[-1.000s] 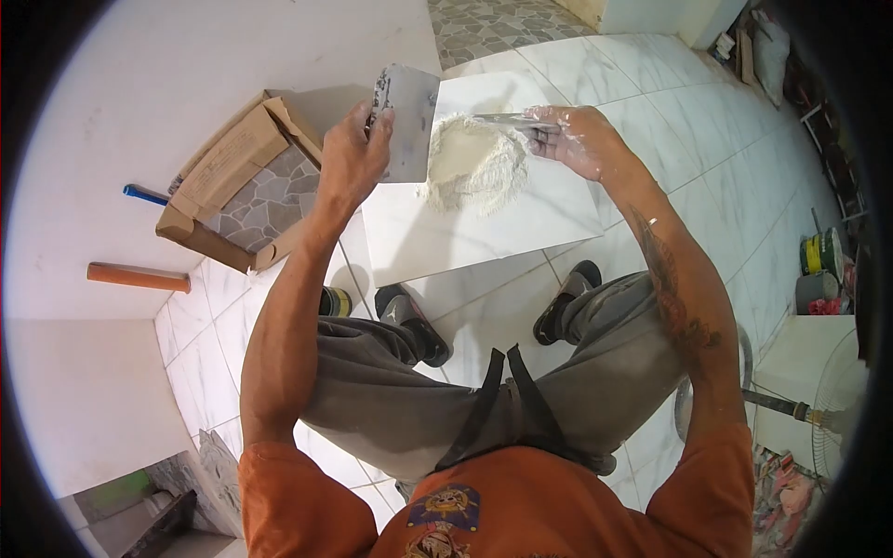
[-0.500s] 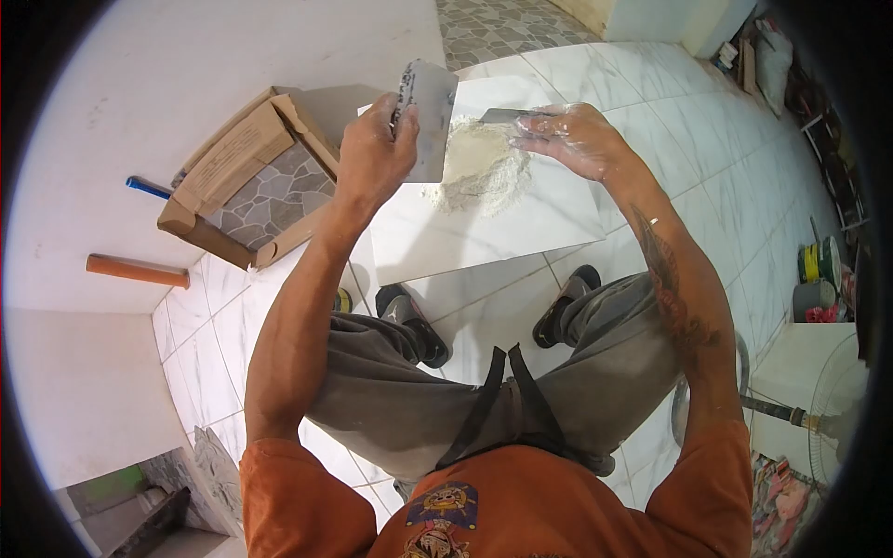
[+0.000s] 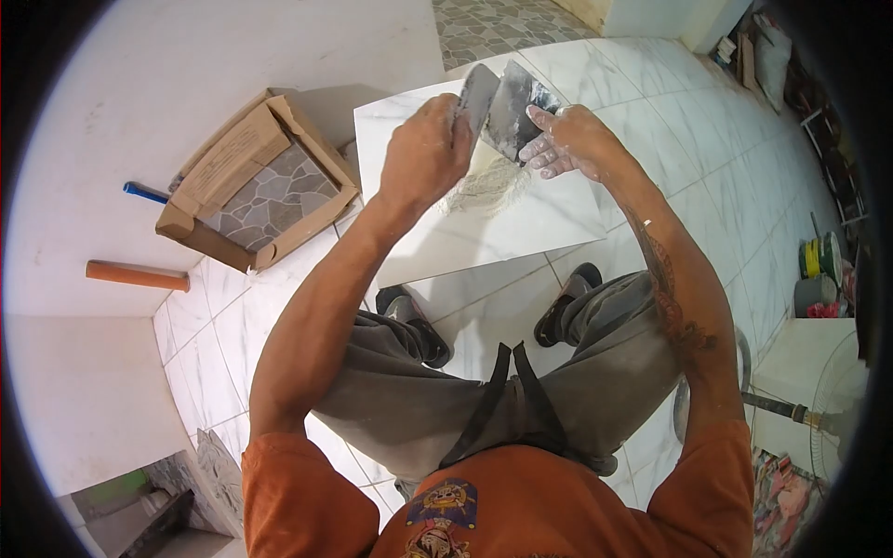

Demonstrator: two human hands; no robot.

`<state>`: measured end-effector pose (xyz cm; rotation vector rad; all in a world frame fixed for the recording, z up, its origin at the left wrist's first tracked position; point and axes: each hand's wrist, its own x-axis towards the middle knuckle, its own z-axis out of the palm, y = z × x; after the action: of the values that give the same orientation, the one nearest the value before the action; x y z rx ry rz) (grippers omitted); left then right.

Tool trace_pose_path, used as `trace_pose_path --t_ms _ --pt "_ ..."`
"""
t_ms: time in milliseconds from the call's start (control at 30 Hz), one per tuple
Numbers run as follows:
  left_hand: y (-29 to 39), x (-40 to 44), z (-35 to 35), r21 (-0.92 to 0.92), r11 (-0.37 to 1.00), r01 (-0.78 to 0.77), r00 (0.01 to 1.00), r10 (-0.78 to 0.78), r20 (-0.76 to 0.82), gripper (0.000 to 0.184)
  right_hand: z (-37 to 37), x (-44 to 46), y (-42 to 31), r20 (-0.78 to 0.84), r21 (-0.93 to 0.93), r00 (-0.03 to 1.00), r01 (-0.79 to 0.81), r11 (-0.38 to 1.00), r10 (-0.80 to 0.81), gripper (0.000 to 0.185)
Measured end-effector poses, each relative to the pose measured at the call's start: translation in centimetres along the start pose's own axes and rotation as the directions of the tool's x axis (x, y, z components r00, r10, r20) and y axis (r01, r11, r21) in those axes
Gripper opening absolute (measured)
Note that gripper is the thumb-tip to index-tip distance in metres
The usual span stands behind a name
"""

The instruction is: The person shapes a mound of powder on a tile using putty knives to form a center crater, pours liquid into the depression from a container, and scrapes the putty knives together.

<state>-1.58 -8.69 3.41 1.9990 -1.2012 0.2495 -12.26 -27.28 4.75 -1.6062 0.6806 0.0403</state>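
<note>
My left hand (image 3: 426, 153) grips a flat grey scraper (image 3: 479, 96), its blade tilted up above the powder. Close on its right is a second, dark smeared scraper (image 3: 512, 112), held by my right hand (image 3: 572, 144), whose fingers are dusted white. The two blades are near each other; whether they touch is unclear. Beneath them a pile of pale powder (image 3: 484, 191) lies on a white marbled tile board (image 3: 419, 246), partly hidden by the blades and my left hand.
An open cardboard box (image 3: 223, 167) with patterned tile inside leans at the left. Nearby, an orange tube (image 3: 138, 274) and a blue handle (image 3: 146, 193) show by the wall. Cans (image 3: 819, 259) and a fan (image 3: 833, 418) stand at the right; my shoes flank the board's near edge.
My left hand and its scraper have moved right, towards my right hand. The right scraper has turned so its broad dark face shows. More of the board's left side is visible.
</note>
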Motion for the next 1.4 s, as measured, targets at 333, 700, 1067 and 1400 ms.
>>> trace_pose_path --t_ms 333,700,1067,1400 --pt "0.1 0.1 3.7 0.088 0.994 -0.057 0.993 0.047 0.107 0.019 -1.4 0.3 1.0 0.002 0.261 0.998 -0.059 0.963 0.061 0.030" --pt "-2.8 0.7 1.7 0.114 0.992 -0.044 0.994 0.033 0.103 0.022 -4.0 -1.5 1.0 -0.142 -0.092 0.987 0.069 0.993 -0.081 0.036" --pt "-5.4 1.1 -3.5 0.060 0.968 0.246 0.969 -0.247 0.021 0.035 -6.5 -2.3 3.2 -0.166 0.008 0.984 0.072 0.997 -0.070 0.039" --pt "-9.8 0.9 -6.6 -0.530 0.753 0.389 0.862 -0.501 -0.079 0.039 -6.5 -0.5 13.5 0.093 0.415 0.933 -0.354 0.838 0.348 0.035"
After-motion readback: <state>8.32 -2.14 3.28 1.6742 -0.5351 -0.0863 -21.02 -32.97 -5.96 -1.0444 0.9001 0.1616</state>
